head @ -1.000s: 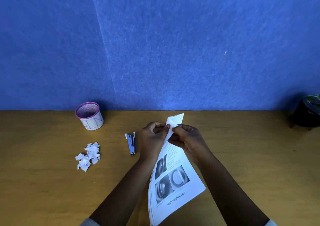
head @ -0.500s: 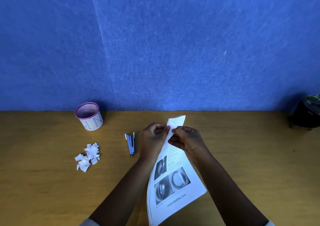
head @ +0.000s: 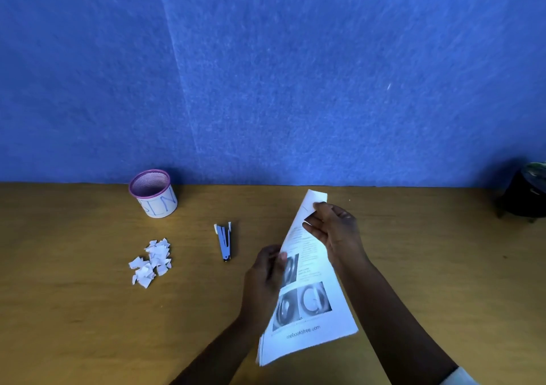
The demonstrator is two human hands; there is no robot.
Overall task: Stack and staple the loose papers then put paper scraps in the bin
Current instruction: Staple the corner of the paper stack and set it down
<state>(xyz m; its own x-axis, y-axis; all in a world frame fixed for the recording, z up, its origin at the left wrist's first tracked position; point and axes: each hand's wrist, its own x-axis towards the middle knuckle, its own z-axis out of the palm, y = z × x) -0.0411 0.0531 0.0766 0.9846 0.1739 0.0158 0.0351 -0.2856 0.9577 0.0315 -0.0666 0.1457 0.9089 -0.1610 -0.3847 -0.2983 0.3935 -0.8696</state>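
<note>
above the wooden counter (head: 413, 266), near its middle, both hands hold a stack of printed papers (head: 307, 305) lifted and tilted, its far corner pointing toward the blue wall (head: 266, 74). right hand (head: 335, 232) pinches the upper part of the stack, thumb on the front face just below the top corner, fingers curled behind. left hand (head: 264, 278) grips the left edge lower down, thumb lying on the printed side beside a grey picture. the top sheet shows text, three grey pictures and a web address along its lower edge; several sheet edges show at the bottom left corner, roughly aligned.

to the left of the hands a small blue stapler (head: 224, 243) lies flat on the counter, apart from the papers. further left sits a loose heap of white paper scraps (head: 152, 262), well apart from the stapler. behind the scraps, against the wall, stands a small white bin (head: 153, 194) with a pink rim and blue letters, upright, mouth open. a dark object (head: 524, 194) sits at the far right edge of the counter, too dim to identify.
</note>
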